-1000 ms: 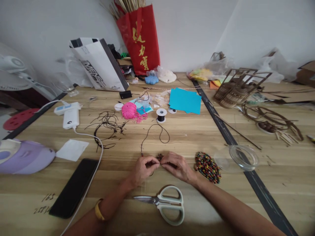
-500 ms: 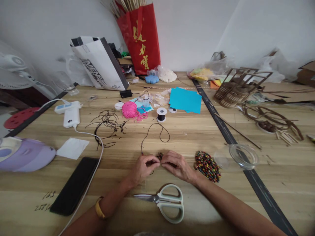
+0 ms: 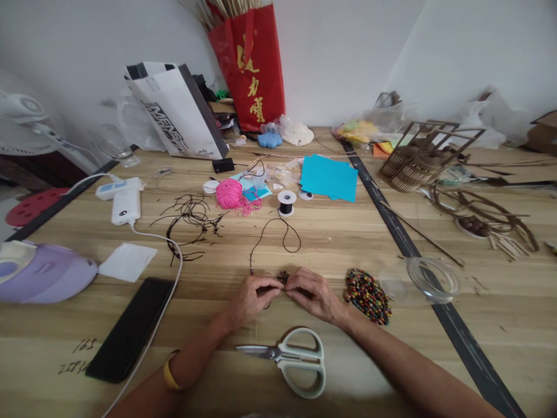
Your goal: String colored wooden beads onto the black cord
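Note:
My left hand and my right hand meet fingertip to fingertip at the middle of the table, both pinched. Between them runs a thin black cord, which loops up to a white spool wound with black thread. Just behind the fingertips lies a little cluster of dark beads. A coil of multicoloured beads rests beside my right wrist. Scissors with pale green handles lie in front of my hands, blades pointing left. The exact spot where the fingers grip is partly hidden.
Left are a black phone-like slab, a white cable, a purple device and cut black cords. Pink yarn and blue paper sheets lie behind. A clear glass dish and small wooden baskets stand right.
Both hands stay pinched in nearly the same place, with only a slight shift of the left fingers. The view has moved a little.

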Tool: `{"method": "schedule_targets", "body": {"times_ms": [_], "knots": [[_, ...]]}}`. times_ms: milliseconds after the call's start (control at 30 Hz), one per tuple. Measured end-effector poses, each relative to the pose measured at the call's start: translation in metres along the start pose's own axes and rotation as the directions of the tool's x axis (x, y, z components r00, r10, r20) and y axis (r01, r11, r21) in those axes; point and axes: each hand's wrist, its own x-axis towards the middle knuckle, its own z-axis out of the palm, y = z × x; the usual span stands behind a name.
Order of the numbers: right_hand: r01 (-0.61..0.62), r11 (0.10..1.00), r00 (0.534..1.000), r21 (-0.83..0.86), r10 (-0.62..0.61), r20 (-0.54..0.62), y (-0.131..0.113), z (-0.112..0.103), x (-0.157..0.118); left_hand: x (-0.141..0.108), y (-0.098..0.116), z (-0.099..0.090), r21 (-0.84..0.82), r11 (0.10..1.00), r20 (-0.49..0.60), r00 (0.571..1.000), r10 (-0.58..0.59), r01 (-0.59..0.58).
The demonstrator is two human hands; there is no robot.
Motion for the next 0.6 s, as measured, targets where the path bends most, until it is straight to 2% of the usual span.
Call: {"method": "schedule_targets", "body": {"times_ms": [267, 600], "knots": [[-0.009, 1.0, 1.0, 0.014, 0.009, 0.007, 0.0027, 0.0023, -0.0015, -0.0012, 0.0029, 0.0005, -0.027, 0.993, -0.042, 0.992, -0.118, 0.117], [-0.009, 1.0, 1.0, -0.004, 0.009, 0.011, 0.0009, 0.0014, -0.0002, -0.0005, 0.0037, 0.0013, 0.016, 0.995, -0.043, 0.995, -0.093, 0.094]]}}
